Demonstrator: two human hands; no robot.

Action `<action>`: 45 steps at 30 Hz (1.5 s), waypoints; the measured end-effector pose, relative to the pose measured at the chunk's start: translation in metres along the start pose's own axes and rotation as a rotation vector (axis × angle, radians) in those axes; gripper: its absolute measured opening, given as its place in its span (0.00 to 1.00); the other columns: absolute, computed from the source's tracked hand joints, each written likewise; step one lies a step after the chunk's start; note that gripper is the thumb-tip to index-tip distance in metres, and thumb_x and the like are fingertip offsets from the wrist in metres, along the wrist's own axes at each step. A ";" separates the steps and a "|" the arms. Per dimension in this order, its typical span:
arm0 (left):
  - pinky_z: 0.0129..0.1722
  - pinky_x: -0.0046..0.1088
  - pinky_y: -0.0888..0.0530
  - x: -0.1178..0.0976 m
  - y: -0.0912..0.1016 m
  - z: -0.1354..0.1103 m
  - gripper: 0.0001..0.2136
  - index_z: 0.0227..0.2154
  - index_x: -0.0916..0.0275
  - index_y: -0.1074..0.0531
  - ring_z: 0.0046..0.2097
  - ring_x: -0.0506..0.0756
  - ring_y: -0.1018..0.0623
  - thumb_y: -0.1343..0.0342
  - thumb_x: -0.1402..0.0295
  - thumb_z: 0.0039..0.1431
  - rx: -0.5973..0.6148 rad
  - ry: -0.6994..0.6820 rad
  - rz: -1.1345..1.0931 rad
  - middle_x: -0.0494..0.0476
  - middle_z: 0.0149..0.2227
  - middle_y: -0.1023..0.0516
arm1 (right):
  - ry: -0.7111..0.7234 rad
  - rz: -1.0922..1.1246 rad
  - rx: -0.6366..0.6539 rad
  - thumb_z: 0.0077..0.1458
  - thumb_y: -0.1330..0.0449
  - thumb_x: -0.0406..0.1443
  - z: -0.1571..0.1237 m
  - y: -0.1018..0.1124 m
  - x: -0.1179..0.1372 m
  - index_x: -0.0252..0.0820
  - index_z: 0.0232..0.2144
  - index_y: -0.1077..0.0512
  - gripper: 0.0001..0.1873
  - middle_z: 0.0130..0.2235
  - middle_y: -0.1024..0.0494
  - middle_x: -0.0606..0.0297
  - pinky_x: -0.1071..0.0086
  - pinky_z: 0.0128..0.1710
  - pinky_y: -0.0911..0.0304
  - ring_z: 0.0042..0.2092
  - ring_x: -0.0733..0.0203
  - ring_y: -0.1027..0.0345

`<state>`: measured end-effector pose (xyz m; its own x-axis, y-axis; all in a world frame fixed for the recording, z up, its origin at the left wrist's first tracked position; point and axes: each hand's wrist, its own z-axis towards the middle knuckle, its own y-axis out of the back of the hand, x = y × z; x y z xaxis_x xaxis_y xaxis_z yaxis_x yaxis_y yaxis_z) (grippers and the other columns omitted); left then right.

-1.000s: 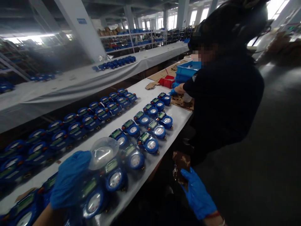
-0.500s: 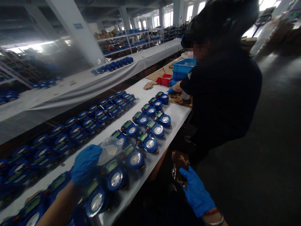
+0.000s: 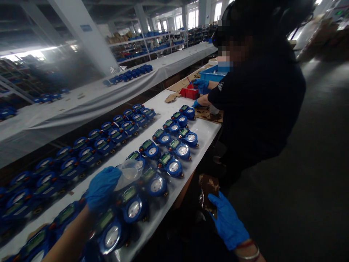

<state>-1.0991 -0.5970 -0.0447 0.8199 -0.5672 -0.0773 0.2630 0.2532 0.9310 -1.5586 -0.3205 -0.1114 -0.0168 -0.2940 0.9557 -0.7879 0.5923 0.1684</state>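
Observation:
My left hand [image 3: 102, 187], in a blue glove, is closed on a clear round plastic cover [image 3: 129, 171] and holds it just over a blue water meter [image 3: 137, 158] in the near rows. More blue meters with white dials [image 3: 132, 207] lie right beside it on the white table [image 3: 203, 133]. My right hand [image 3: 227, 222], also gloved in blue, hangs below the table edge and grips a brown camouflage-patterned pouch [image 3: 207, 193].
A person in dark clothes [image 3: 259, 102] stands at the table's far end, gloved hands at a red box [image 3: 190, 93] and cardboard [image 3: 208, 115]. A blue bin [image 3: 211, 74] sits behind. A second long table [image 3: 81, 100] with more meters runs at left. Dark floor lies at right.
My left hand has moved forward along the row, lowering the clear cover toward a meter. The other person's hand has risen to the red box. My right hand has barely moved.

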 end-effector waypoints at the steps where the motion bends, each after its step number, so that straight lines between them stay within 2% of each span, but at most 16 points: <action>1: 0.63 0.48 0.19 0.002 -0.001 -0.001 0.14 0.38 0.56 0.21 0.51 0.67 0.13 0.46 0.56 0.59 -0.005 -0.016 -0.003 0.67 0.45 0.09 | -0.003 0.016 0.000 0.36 0.24 0.46 0.000 0.000 0.002 0.50 0.36 0.09 0.21 0.57 0.11 0.53 0.35 0.79 0.42 0.69 0.22 0.27; 4: 0.66 0.49 0.21 0.011 -0.007 -0.005 0.15 0.42 0.57 0.20 0.53 0.66 0.13 0.49 0.57 0.63 -0.021 -0.053 -0.014 0.67 0.48 0.09 | -0.011 0.062 -0.005 0.35 0.22 0.44 0.001 -0.001 -0.001 0.51 0.37 0.10 0.21 0.56 0.11 0.52 0.36 0.78 0.40 0.70 0.21 0.28; 6: 0.67 0.49 0.21 0.020 -0.012 -0.008 0.15 0.42 0.57 0.20 0.55 0.66 0.13 0.49 0.58 0.64 -0.042 -0.074 -0.018 0.66 0.49 0.08 | 0.021 0.033 -0.006 0.38 0.23 0.44 0.002 -0.001 -0.013 0.52 0.40 0.10 0.21 0.56 0.10 0.53 0.36 0.77 0.38 0.70 0.23 0.27; 9: 0.64 0.54 0.18 0.034 -0.020 -0.010 0.16 0.40 0.56 0.19 0.54 0.70 0.11 0.48 0.55 0.62 -0.087 -0.124 -0.019 0.67 0.48 0.08 | 0.191 -0.125 0.003 0.45 0.29 0.44 0.005 0.000 -0.038 0.49 0.44 0.09 0.22 0.58 0.10 0.51 0.33 0.71 0.29 0.65 0.25 0.21; 12: 0.61 0.59 0.15 0.043 -0.026 -0.012 0.17 0.40 0.56 0.17 0.52 0.75 0.10 0.47 0.54 0.61 -0.130 -0.192 -0.014 0.71 0.47 0.08 | 0.396 -0.273 -0.004 0.52 0.33 0.43 0.009 0.002 -0.060 0.46 0.48 0.09 0.23 0.58 0.10 0.49 0.36 0.63 0.20 0.61 0.28 0.15; 17: 0.56 0.61 0.13 0.047 -0.030 -0.014 0.19 0.47 0.62 0.15 0.51 0.78 0.10 0.47 0.58 0.66 -0.179 -0.282 0.029 0.75 0.50 0.09 | 0.546 -0.378 -0.046 0.58 0.36 0.41 0.010 -0.001 -0.080 0.47 0.52 0.11 0.22 0.59 0.10 0.49 0.41 0.60 0.16 0.59 0.32 0.14; 21: 0.57 0.64 0.14 0.048 -0.030 -0.015 0.20 0.50 0.64 0.16 0.53 0.80 0.10 0.48 0.59 0.68 -0.206 -0.335 0.070 0.77 0.52 0.10 | 0.583 -0.414 -0.074 0.61 0.38 0.40 0.009 -0.002 -0.086 0.47 0.53 0.12 0.22 0.60 0.11 0.48 0.42 0.60 0.16 0.60 0.33 0.14; 27: 0.60 0.61 0.15 0.049 -0.029 -0.015 0.19 0.52 0.64 0.17 0.53 0.77 0.10 0.48 0.61 0.69 -0.211 -0.379 0.072 0.76 0.52 0.10 | 0.590 -0.430 -0.053 0.64 0.39 0.40 0.006 0.001 -0.087 0.44 0.55 0.13 0.22 0.61 0.13 0.42 0.34 0.60 0.17 0.61 0.29 0.15; 33: 0.57 0.61 0.14 0.046 -0.029 -0.012 0.19 0.52 0.63 0.17 0.53 0.77 0.10 0.49 0.62 0.69 -0.238 -0.374 0.082 0.75 0.52 0.10 | 0.599 -0.432 -0.021 0.63 0.38 0.40 0.004 0.002 -0.078 0.40 0.55 0.13 0.23 0.61 0.12 0.40 0.41 0.60 0.15 0.60 0.32 0.14; 37: 0.57 0.62 0.14 0.047 -0.030 -0.010 0.21 0.53 0.62 0.17 0.53 0.77 0.10 0.51 0.62 0.69 -0.223 -0.362 0.085 0.75 0.53 0.10 | 0.584 -0.436 -0.009 0.62 0.38 0.38 0.004 0.001 -0.078 0.41 0.56 0.13 0.24 0.62 0.12 0.43 0.46 0.61 0.16 0.61 0.35 0.14; 42: 0.59 0.60 0.14 0.060 -0.037 -0.016 0.22 0.54 0.62 0.17 0.54 0.76 0.11 0.47 0.56 0.66 -0.185 -0.324 0.062 0.75 0.53 0.10 | 0.610 -0.487 -0.036 0.63 0.41 0.37 -0.002 -0.009 -0.082 0.38 0.56 0.14 0.25 0.61 0.12 0.41 0.46 0.59 0.15 0.60 0.34 0.13; 45: 0.60 0.59 0.15 0.064 -0.040 -0.017 0.23 0.54 0.61 0.17 0.56 0.76 0.11 0.46 0.54 0.65 -0.158 -0.251 0.052 0.73 0.55 0.10 | 0.646 -0.533 -0.043 0.64 0.42 0.36 -0.006 -0.011 -0.079 0.36 0.57 0.14 0.25 0.62 0.13 0.38 0.46 0.58 0.14 0.60 0.34 0.13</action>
<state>-1.0486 -0.6297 -0.0932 0.6882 -0.7213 0.0778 0.3159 0.3945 0.8629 -1.5448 -0.2995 -0.1877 0.7177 -0.0630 0.6935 -0.5661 0.5273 0.6337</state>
